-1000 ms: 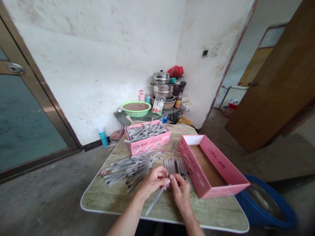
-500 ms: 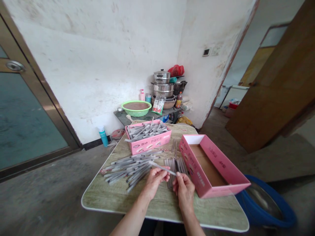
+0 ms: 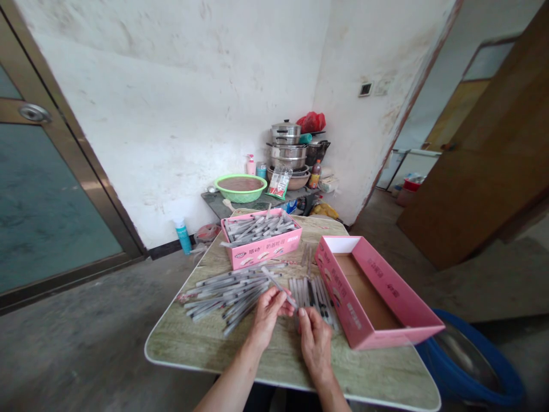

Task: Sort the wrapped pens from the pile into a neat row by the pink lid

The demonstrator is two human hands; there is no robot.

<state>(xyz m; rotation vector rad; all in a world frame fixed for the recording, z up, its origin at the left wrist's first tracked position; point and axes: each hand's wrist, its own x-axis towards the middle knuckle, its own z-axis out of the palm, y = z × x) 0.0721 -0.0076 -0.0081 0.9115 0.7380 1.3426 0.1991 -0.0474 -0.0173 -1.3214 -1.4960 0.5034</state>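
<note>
My left hand (image 3: 268,312) pinches one thin grey pen (image 3: 278,284) that points up and to the left, above the table (image 3: 201,337). My right hand (image 3: 314,341) rests just beside it, fingertips down on the near end of a small row of pens (image 3: 315,292) laid side by side. A loose heap of pens (image 3: 227,289) lies to the left of my hands. To the right stands an open pink box (image 3: 377,297) with nothing in it. Farther back a second pink box (image 3: 261,237) is full of pens.
A blue tub (image 3: 476,360) sits on the floor at the table's right corner. Behind the table a low shelf holds a green basin (image 3: 240,187) and stacked steel pots (image 3: 287,149). A glass door is at left, a wooden door (image 3: 484,160) at right.
The pen in my left hand has swung from pointing down toward me to pointing up and left. My right hand has let go of it and dropped onto the row of pens.
</note>
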